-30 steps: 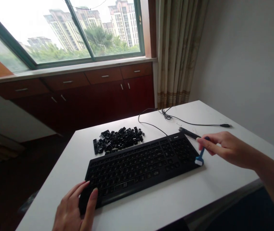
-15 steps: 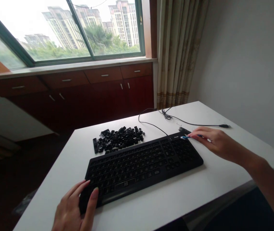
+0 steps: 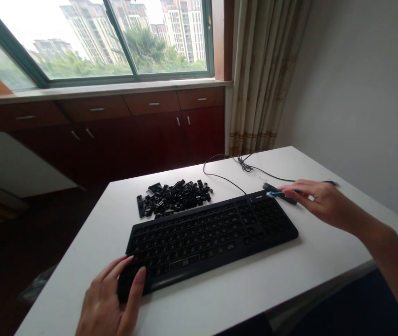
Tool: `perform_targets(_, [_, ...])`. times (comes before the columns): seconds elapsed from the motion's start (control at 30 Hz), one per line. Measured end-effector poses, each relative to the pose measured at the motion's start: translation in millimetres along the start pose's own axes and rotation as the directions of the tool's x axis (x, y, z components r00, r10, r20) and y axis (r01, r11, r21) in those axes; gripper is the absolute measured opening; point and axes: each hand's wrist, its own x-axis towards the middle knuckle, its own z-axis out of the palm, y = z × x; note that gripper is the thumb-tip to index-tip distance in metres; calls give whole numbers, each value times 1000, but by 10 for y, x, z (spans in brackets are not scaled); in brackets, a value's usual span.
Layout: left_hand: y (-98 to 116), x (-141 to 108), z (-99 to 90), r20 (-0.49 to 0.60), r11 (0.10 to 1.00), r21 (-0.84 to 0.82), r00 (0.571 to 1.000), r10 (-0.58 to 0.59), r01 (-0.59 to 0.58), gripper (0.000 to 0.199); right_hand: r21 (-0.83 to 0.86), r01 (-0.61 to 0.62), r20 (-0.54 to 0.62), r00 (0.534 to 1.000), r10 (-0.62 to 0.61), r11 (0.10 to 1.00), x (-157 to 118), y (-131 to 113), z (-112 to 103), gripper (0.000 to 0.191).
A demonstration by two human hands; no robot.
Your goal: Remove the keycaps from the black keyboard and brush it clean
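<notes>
A black keyboard (image 3: 207,240) with its keycaps off lies slantwise on the white table. My left hand (image 3: 109,296) grips its left end, with the thumb on the near side and the fingers over the top. In my right hand (image 3: 319,200) is a blue toothbrush (image 3: 278,192), pinched by the handle. Its white bristles are at the keyboard's far right corner; whether they touch it I cannot tell. Behind the keyboard sits a heap of loose black keycaps (image 3: 181,196). A dark narrow piece (image 3: 290,201) lies under the right hand, partly hidden.
A black cable (image 3: 225,178) runs from the keyboard's back edge to a tangled coil (image 3: 244,164) near the table's far edge. The white table (image 3: 261,280) has its far edge facing dark red cabinets (image 3: 153,140) below a window. A curtain (image 3: 258,84) hangs at the right.
My right hand and the toothbrush have shifted slightly up and right, showing more of the dark piece. The view has tilted a little. My left hand stays on the keyboard.
</notes>
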Motion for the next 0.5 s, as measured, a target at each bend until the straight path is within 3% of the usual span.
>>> perform_targets(0.13, [23, 1, -8, -14, 1000, -2, 1000, 17, -17, 60, 64, -26, 187, 982, 14, 998, -30, -57, -93, 36])
perform_targets(0.23, [37, 5, 0, -33, 1000, 4, 999, 19, -18, 60, 53, -130, 355, 929, 103, 990, -84, -67, -244, 43])
perform_targets(0.33, [42, 5, 14, -36, 1000, 19, 999, 2, -2, 61, 92, -189, 412, 901, 136, 978, -109, -59, -320, 46])
perform_targets(0.4, [36, 0, 30, -31, 1000, 28, 999, 7, -6, 61, 90, -139, 343, 934, 100, 986, -96, -54, -287, 39])
perform_targets(0.5, [17, -9, 67, -56, 999, 40, 998, 11, -9, 60, -19, 6, 20, 1000, -6, 1000, -59, -44, -160, 31])
